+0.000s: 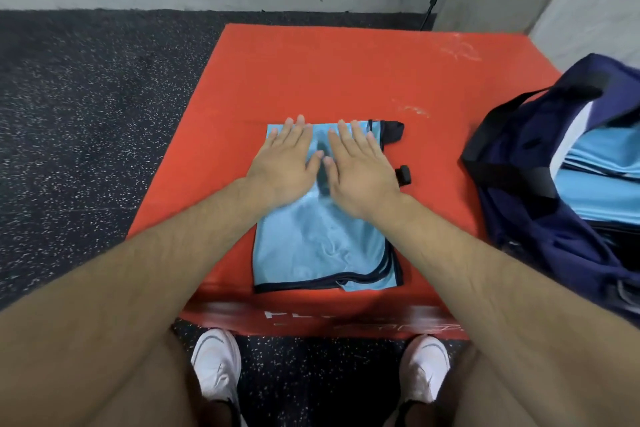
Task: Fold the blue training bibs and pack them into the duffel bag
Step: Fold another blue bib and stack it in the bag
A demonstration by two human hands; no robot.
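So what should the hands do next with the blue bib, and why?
Probably fold the near end up to the far end. The left hand and right hand press flat on the bib, which lies long on the red box; the open bag already holds folded ones.

Bib (322, 243) on box (346, 80); duffel bag (540, 204) right, bibs (602, 184) inside.

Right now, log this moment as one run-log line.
stage: pressing folded blue bib on red padded box | left hand: flat on bib | right hand: flat on bib | duffel bag: open, blue bibs inside
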